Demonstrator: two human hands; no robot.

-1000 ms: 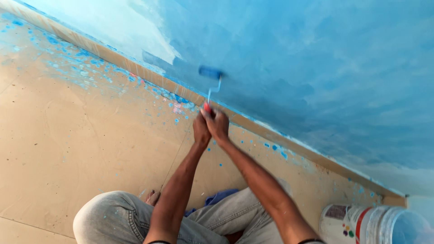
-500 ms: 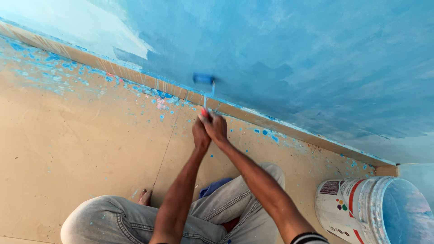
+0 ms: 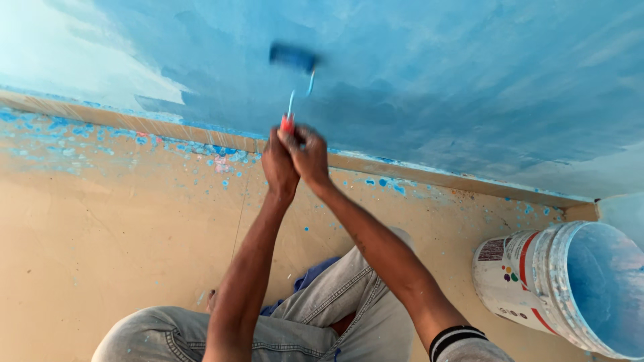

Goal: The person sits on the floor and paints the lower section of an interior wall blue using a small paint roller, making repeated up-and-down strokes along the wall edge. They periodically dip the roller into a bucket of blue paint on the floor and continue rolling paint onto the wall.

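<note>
Near the top centre of the frame, we clamp left hand (image 3: 278,167) and right hand (image 3: 310,157) tightly around the paint roller (image 3: 292,57), mid-stroke on the blue wall (image 3: 469,80); next likely needs reloading from the bucket (image 3: 537,281).

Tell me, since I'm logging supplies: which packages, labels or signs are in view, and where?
Paint bucket: on the floor at lower right, by the skirting; round, white wall, blue paint inside.
Label on the bucket: on its side; white with a red band and small coloured dots.
</note>
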